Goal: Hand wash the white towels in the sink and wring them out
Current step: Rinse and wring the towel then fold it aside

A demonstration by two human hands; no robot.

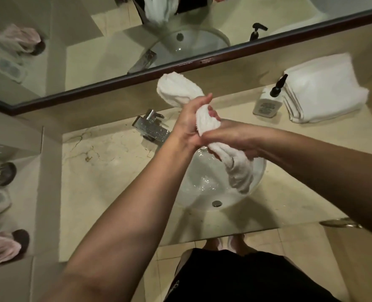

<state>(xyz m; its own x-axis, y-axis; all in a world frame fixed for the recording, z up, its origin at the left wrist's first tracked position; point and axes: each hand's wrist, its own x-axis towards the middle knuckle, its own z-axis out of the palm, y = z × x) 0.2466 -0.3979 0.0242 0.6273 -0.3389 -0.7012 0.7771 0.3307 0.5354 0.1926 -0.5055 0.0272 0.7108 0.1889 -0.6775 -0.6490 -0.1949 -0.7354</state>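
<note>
Head view: left hand (188, 125) and right hand (235, 140) both grip one white towel (204, 120), twisted into a rope between them, held above the sink (255, 182). Left hand clasps the upper part, right hand the part just below; one bunched end stands up toward the mirror (115, 68), the other hangs into the basin. Water lies in the bowl. Step in hand, by judgement: wringing. Next move calls for opposed twisting until dripping stops, kept over the basin. Tap (152, 127) behind the sink; soap bottle (270, 101) and folded towels (324, 90) on the counter, right.
</note>
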